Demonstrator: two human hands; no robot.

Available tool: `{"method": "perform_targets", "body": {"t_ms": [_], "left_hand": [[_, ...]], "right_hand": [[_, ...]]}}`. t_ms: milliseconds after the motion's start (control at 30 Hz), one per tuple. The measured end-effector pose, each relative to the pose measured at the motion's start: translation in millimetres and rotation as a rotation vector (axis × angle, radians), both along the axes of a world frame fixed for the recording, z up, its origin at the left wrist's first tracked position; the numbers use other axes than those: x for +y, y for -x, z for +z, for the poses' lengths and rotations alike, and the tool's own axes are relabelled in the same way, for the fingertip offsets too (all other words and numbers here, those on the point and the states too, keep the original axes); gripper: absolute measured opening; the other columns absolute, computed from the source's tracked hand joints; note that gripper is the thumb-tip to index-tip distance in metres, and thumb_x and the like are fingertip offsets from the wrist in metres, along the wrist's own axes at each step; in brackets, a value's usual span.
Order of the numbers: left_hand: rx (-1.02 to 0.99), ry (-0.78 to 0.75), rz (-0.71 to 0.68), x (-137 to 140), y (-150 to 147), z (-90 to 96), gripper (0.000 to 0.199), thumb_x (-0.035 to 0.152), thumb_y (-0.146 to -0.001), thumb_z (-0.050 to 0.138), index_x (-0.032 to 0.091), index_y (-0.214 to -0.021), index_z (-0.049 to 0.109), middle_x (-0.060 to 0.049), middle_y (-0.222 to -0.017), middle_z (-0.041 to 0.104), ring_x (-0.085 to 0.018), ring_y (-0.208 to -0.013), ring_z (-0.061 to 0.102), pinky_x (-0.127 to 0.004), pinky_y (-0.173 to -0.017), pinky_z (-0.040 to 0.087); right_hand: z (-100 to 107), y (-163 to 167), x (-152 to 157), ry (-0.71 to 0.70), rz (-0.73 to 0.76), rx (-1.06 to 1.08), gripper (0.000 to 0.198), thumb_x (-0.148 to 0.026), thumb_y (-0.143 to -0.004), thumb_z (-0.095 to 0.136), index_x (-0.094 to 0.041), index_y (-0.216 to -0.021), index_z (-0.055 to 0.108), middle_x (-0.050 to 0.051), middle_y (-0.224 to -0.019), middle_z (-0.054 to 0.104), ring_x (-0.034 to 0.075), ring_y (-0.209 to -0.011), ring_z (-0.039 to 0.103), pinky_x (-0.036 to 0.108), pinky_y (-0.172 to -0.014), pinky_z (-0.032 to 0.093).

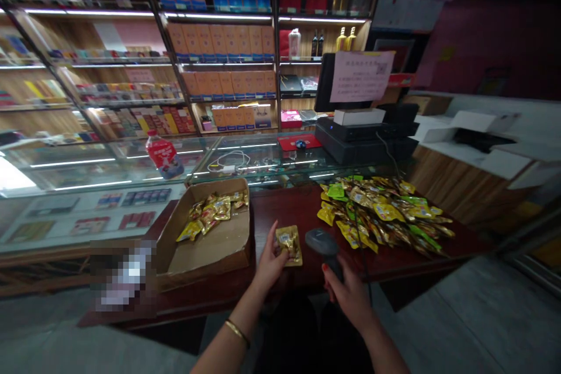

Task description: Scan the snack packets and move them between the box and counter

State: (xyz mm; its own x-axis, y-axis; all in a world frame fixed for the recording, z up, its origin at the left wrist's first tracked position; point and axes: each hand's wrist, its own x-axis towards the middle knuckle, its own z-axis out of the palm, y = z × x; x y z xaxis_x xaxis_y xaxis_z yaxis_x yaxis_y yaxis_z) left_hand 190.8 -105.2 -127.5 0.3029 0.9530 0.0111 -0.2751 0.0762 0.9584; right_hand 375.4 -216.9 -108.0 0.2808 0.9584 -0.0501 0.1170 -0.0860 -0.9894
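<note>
My left hand (272,257) grips a small gold snack packet (290,239) by its left side, thumb over its face, just above the dark red tabletop. My right hand (346,286) is wrapped round the handle of a grey barcode scanner (322,241), whose head points left towards the packet. To the left, a shallow cardboard box (205,260) holds several gold and yellow packets (215,212). On the right lies a large heap of gold, yellow and green packets (381,210), with the scanner's cable hanging in front of it.
Behind the dark red table (272,204) runs a glass display counter (263,158). On it stand a red-labelled bottle (163,155), a white cable (230,168), a mouse (300,144) and a monitor (325,83) with paper taped on. Shelves of boxed goods (221,41) line the wall.
</note>
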Motion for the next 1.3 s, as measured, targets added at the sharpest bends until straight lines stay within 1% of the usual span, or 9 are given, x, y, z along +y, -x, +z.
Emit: {"method": "perform_targets", "body": {"t_ms": [167,333,533,700,833,967,1067,1167,1300], "left_hand": [[-0.023,-0.12,0.008,44,-34,54.0,0.09,0.018,-0.07,0.079,0.023,-0.149,0.036,-0.009,-0.115,0.072,-0.021,-0.1,0.071,-0.035,-0.089,0.058],[0.147,-0.357,-0.173,100,-135,99.8,0.051,0.011,-0.072,0.074,0.015,-0.121,0.061,-0.012,-0.116,0.072,-0.02,-0.097,0.071,-0.033,-0.087,0.058],[0.759,-0.555,-0.208,142,-268,108.9,0.049,0.009,-0.07,0.073,0.017,-0.118,0.067,-0.007,-0.101,0.076,-0.02,-0.092,0.071,-0.031,-0.087,0.056],[0.839,-0.557,-0.16,153,-294,113.2,0.051,0.011,-0.074,0.069,0.01,-0.125,0.065,-0.016,-0.11,0.074,-0.027,-0.102,0.069,-0.036,-0.093,0.053],[0.882,-0.616,-0.116,163,-223,124.9,0.054,0.016,-0.077,0.069,0.013,-0.13,0.063,-0.012,-0.116,0.073,-0.025,-0.103,0.068,-0.033,-0.096,0.051],[1.147,-0.773,0.032,178,-77,151.5,0.038,0.017,-0.086,0.055,0.017,-0.122,0.069,-0.008,-0.114,0.073,-0.02,-0.102,0.067,-0.029,-0.094,0.05],[1.533,-0.605,0.219,181,37,162.6,0.038,0.017,-0.09,0.048,0.018,-0.123,0.067,-0.009,-0.121,0.071,-0.023,-0.114,0.063,-0.032,-0.099,0.048],[1.676,-0.465,0.164,177,118,147.0,0.035,0.014,-0.08,0.06,0.016,-0.113,0.071,-0.013,-0.11,0.074,-0.029,-0.106,0.067,-0.035,-0.093,0.051],[1.759,-0.414,0.044,168,166,104.8,0.068,0.011,-0.064,0.075,0.019,-0.131,0.061,-0.015,-0.128,0.067,-0.03,-0.117,0.063,-0.034,-0.097,0.049]], "right_hand": [[-16,-24,46,0.001,0.017,0.152,0.049,-0.07,-0.08,0.058,-0.022,-0.091,0.059,-0.009,-0.055,0.052,0.01,-0.041,0.049,0.023,-0.045,0.043],[-29,-29,58,0.047,0.036,0.22,0.055,-0.073,-0.076,0.061,-0.021,-0.093,0.061,-0.009,-0.055,0.053,0.009,-0.039,0.049,0.022,-0.042,0.043],[-29,-27,57,0.061,0.019,0.259,0.063,-0.08,-0.072,0.061,-0.02,-0.092,0.063,-0.01,-0.052,0.049,0.008,-0.039,0.048,0.02,-0.039,0.041],[-27,-29,56,0.065,0.013,0.258,0.065,-0.08,-0.072,0.061,-0.019,-0.094,0.064,-0.01,-0.053,0.049,0.008,-0.039,0.047,0.021,-0.041,0.043],[-29,-34,52,0.067,0.053,0.26,0.061,-0.075,-0.076,0.062,-0.019,-0.1,0.065,-0.01,-0.055,0.05,0.009,-0.041,0.049,0.024,-0.047,0.048],[-33,-37,50,0.084,0.081,0.253,0.061,-0.071,-0.078,0.063,-0.018,-0.109,0.065,-0.009,-0.058,0.053,0.01,-0.041,0.049,0.027,-0.053,0.053],[-34,-38,50,0.102,0.089,0.219,0.062,-0.069,-0.079,0.063,-0.018,-0.114,0.065,-0.009,-0.059,0.055,0.011,-0.043,0.052,0.029,-0.056,0.054],[-34,-38,51,0.128,0.072,0.218,0.063,-0.068,-0.079,0.063,-0.018,-0.117,0.064,-0.009,-0.059,0.056,0.012,-0.044,0.056,0.028,-0.054,0.053],[-36,-36,53,0.12,0.021,0.232,0.058,-0.064,-0.08,0.064,-0.019,-0.117,0.065,-0.01,-0.057,0.056,0.011,-0.04,0.053,0.029,-0.056,0.055]]}}
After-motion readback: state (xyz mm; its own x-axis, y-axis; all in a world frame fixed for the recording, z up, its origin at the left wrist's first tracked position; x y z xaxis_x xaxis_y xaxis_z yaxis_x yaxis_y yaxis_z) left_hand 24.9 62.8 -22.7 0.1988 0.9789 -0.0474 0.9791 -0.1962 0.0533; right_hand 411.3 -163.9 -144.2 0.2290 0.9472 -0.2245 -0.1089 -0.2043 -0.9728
